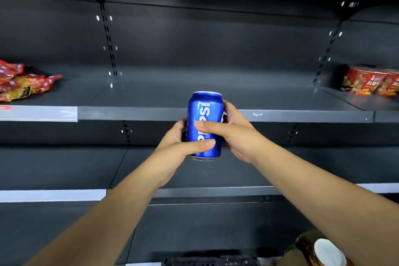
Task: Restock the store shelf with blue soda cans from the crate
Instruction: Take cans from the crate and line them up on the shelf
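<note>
A blue soda can [204, 114] stands upright in the air in front of the dark shelf's front edge [129, 113]. My left hand [181, 147] grips its lower part, thumb across the front. My right hand [235, 134] wraps the can from the right side, thumb over the white lettering. The can's silver top sits level with the shelf board [172, 90], which is bare behind it. Only the dark rim of the crate [209, 261] shows at the bottom edge; its contents are hidden.
Red and yellow snack bags [23, 82] lie on the same shelf at far left. Red boxes [371, 83] stand at far right. A lower shelf [64, 166] runs below. A brown jar with a white lid [323, 250] sits at bottom right.
</note>
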A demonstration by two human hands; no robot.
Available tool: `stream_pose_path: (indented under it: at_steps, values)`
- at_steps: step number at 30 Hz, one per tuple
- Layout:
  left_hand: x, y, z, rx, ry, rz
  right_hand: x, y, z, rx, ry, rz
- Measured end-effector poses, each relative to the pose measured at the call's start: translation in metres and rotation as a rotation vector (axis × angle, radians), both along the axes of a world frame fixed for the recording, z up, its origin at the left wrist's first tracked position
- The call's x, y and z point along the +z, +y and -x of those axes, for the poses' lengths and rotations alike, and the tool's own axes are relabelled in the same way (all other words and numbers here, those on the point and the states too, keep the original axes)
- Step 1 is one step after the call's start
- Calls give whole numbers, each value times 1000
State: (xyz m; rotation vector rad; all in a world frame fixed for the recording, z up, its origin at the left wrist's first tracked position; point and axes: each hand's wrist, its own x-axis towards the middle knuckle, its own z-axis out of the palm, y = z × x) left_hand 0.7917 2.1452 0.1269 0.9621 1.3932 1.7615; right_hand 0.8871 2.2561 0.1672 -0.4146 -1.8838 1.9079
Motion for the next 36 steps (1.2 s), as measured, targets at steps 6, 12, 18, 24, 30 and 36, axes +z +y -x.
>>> stream_pose_path:
  at_steps: [6, 12, 18, 24, 30, 36]
  values:
    - [-1, 6, -16, 205, 40, -26, 9, 7, 6, 17, -69, -28]
    - [-2, 17, -25, 418, 251, 56, 20, 1, 15, -177, -172, -235]
    - [5, 18, -25, 429, 433, 132, 21, 6, 13, -243, -111, -258]
    - [18, 5, -21, 204, 188, 50, 31, 7, 3, -153, -23, -180]
    - [19, 5, -26, 203, 81, -6, 36, 7, 0, -59, -44, -148]
    - [15, 6, -39, 392, 150, -2, 36, -9, 0, -53, -151, -70]
